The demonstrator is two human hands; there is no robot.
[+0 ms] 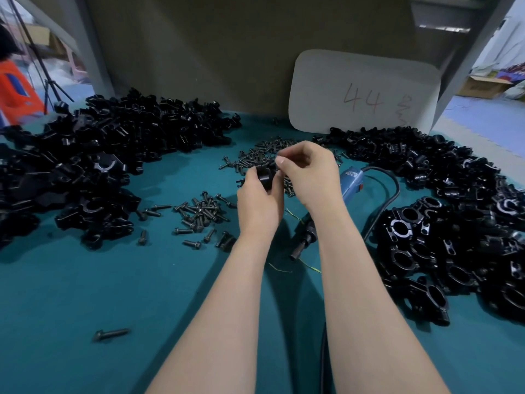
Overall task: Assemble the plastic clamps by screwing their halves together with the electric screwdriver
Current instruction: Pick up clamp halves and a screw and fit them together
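The left hand (260, 200) curls its fingers round a black plastic clamp piece (265, 178), held above the teal table top (85, 280) near the middle. The right hand (309, 172) brings thumb and forefinger together just over the clamp's top edge, though what they pinch cannot be made out. A blue-bodied electric screwdriver (350, 183) lies under the right forearm, with heaps of dark metal screws (203, 214) just beside the hands and piles of black clamp parts (113, 143) on both sides.
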